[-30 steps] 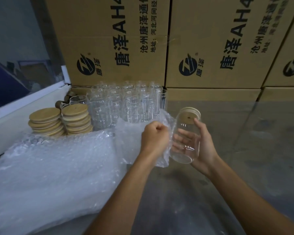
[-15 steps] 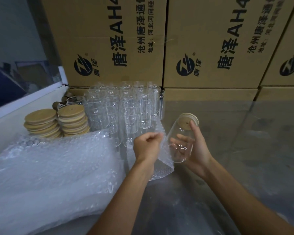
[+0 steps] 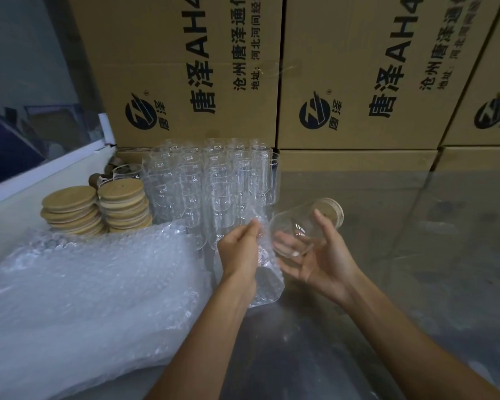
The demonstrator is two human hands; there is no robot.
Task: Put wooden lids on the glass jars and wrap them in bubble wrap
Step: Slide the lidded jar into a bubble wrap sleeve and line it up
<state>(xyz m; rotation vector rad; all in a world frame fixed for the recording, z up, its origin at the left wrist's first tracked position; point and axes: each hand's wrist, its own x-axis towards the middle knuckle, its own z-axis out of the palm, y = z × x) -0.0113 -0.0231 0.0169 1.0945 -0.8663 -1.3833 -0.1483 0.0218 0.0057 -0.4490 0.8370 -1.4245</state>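
Two bare hands meet near the centre of the head view, above a grey reflective floor (image 3: 387, 255). Left hand (image 3: 241, 253), at roughly 7 o'clock from the jar, pinches the upper edge of a small bubble wrap sheet (image 3: 264, 272) between thumb and fingertips; the sheet hangs down past the left wrist. Right hand (image 3: 321, 256) lies palm-up with its fingers loosely spread, cradling a lidded glass jar (image 3: 298, 226). The jar is tilted on its side, its base towards the left hand and just beside the sheet, its wooden lid (image 3: 334, 212) pointing to about 2 o'clock; the thumb rests against the jar wall near the lid.

At 11 o'clock from the hands stands a close cluster of empty glass jars (image 3: 208, 183), upright and without lids. Farther out at 10 o'clock are two stacks of wooden lids (image 3: 96, 209), side by side and touching. A large bubble wrap pile (image 3: 84, 298) fills the 8 o'clock region, its far edge against the lid stacks. Printed cardboard cartons (image 3: 185, 67) form a wall across 12 o'clock, directly behind the jar cluster.
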